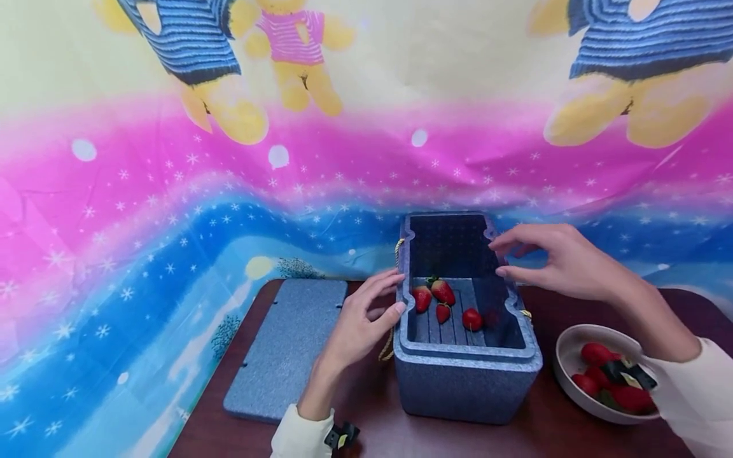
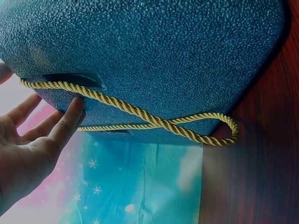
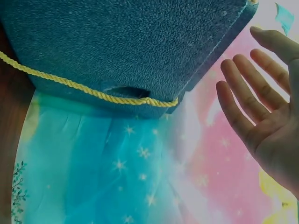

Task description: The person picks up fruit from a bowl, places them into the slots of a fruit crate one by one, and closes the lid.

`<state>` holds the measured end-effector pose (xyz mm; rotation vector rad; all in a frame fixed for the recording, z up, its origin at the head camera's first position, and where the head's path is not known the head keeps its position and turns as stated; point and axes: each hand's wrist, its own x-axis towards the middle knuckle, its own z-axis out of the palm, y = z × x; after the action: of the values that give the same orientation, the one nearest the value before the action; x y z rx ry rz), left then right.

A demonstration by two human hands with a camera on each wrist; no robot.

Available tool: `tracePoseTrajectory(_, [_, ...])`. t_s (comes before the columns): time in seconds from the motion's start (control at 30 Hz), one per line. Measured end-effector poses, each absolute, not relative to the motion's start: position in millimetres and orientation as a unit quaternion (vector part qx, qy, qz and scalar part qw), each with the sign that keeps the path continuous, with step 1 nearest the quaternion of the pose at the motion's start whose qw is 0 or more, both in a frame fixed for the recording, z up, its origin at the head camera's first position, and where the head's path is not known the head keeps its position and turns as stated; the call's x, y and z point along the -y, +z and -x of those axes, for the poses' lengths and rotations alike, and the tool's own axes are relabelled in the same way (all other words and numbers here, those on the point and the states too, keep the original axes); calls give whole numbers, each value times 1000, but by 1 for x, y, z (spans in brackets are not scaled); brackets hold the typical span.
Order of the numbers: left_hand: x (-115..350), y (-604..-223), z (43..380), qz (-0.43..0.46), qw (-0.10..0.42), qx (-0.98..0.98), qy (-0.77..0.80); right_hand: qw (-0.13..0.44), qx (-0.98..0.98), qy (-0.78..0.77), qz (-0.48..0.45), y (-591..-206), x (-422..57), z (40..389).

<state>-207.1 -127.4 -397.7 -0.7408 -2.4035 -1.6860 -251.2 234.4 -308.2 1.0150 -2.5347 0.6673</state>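
In the head view, touches the foam box (image 1: 458, 388), with strawberries (image 1: 443, 292) on its floor, with an ungrasping left hand (image 1: 361, 318). Left wrist: could snag the slack rope (image 2: 112, 101), tipping the box. Right wrist: offers an empty, relaxed right hand (image 3: 275, 128); could jolt the box by swinging inward.

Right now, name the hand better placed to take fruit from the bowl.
Probably the right hand: it's empty and nearer the bowl, while the left hand touches the opposite side of the box.
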Motion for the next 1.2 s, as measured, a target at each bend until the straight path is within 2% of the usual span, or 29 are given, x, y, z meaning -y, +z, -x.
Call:
tracePoseTrajectory(0.2, [127,-397,207,241,53,794,-555,206,899,215,-321,-321,-254,233])
tracePoseTrajectory(0.87, [127,-398,209,245,52,788,-563,203,918,235,-246,-395,-311,201])
tracePoseTrajectory(1.2, [127,-398,208,244,51,788,-562,191,915,245,-258,-422,-325,197])
